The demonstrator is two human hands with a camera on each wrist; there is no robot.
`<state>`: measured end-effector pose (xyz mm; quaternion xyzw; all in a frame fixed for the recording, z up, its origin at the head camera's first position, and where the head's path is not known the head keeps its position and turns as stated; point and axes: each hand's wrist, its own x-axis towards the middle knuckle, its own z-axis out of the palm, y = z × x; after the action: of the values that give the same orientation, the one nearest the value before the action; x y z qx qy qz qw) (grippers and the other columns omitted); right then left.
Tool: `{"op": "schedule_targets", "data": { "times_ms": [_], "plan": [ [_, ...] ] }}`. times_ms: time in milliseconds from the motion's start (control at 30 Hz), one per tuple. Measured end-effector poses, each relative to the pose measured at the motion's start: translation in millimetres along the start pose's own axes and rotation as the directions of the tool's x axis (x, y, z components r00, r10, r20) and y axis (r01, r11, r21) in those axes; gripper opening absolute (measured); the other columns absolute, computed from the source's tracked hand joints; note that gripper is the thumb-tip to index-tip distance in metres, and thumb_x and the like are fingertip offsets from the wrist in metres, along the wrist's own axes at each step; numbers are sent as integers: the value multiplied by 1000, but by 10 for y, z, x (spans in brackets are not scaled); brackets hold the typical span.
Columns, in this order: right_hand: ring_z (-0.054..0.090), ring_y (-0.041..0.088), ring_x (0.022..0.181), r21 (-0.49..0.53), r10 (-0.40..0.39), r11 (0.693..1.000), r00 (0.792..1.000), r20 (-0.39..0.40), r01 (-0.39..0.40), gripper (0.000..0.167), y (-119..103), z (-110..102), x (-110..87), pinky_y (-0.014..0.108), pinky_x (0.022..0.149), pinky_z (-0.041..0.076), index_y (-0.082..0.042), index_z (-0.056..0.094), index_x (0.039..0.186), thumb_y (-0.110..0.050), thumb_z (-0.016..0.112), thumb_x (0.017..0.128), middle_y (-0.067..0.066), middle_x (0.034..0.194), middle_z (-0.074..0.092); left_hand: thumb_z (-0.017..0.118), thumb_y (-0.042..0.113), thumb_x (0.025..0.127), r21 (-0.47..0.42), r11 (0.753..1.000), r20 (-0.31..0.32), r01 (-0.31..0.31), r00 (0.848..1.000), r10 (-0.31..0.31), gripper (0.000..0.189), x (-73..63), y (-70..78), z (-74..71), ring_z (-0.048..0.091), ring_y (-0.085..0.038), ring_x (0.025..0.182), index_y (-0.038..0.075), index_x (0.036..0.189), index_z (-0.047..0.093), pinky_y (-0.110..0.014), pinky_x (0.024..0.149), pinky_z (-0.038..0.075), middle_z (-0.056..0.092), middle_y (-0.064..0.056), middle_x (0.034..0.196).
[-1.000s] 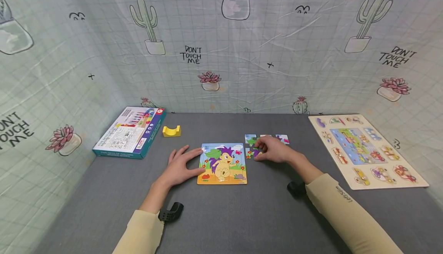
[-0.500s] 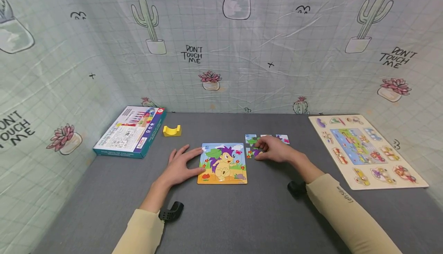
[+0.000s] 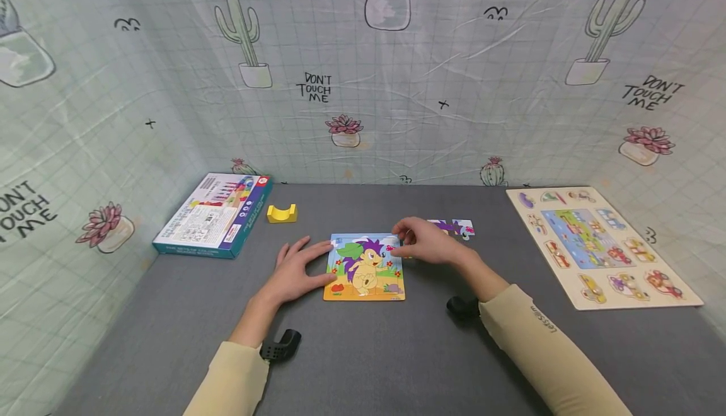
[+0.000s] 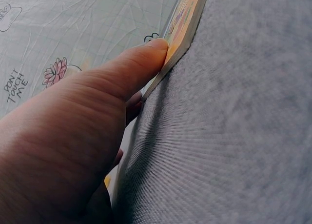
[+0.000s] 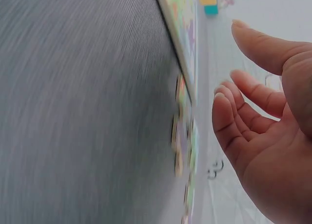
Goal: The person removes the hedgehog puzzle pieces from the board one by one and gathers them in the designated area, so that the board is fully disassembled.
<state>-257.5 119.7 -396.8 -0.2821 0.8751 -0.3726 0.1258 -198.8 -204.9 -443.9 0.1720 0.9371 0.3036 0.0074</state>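
A square hedgehog jigsaw puzzle (image 3: 365, 271) in an orange and blue frame lies in the middle of the table. My left hand (image 3: 293, 277) rests at its left side, fingers spread, with the thumb (image 4: 141, 58) on the frame's edge in the left wrist view. Over the puzzle's upper right corner hovers my right hand (image 3: 426, 241), partly covering it. The right wrist view shows that hand's fingers (image 5: 248, 104) loosely bent and apart from the thumb, holding nothing. Loose puzzle pieces (image 3: 460, 227) lie just right of the puzzle, some hidden behind the right hand.
At the back left lies a flat teal and white box (image 3: 210, 217), with a yellow curved block (image 3: 282, 214) beside it. A wooden picture board (image 3: 601, 249) occupies the right side. Printed cloth walls (image 3: 386, 88) close off the back and sides of the grey table (image 3: 363, 359).
My right hand has left the loose pieces and moved left to the puzzle's upper right corner, uncovering pieces at the right. The left hand has stayed in place.
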Motion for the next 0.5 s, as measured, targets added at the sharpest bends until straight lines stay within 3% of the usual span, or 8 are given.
{"op": "schedule_targets", "data": {
  "times_ms": [200, 500],
  "plan": [
    [58, 19, 89, 6, -36, 999, 999, 33, 36, 45, -154, 132, 116, 34, 82, 52, 4, 61, 124, -21, 78, 90, 12, 108, 63, 77, 44, 87, -6, 1000, 5, 7, 1000, -7, 70, -2, -4, -3, 21, -39, 148, 15, 147, 56, -64, 115, -1, 52, -9, 149],
    [56, 17, 89, -9, -17, 1000, 998, 60, 18, 41, -273, 348, 221, 28, 78, 50, 2, 63, 122, -19, 78, 91, 8, 105, 63, 77, 45, 87, -4, 1000, 3, 10, 1000, -10, 69, 2, 25, -15, 21, -39, 148, 16, 147, 56, -65, 115, -1, 52, -9, 149]
  ]
}}
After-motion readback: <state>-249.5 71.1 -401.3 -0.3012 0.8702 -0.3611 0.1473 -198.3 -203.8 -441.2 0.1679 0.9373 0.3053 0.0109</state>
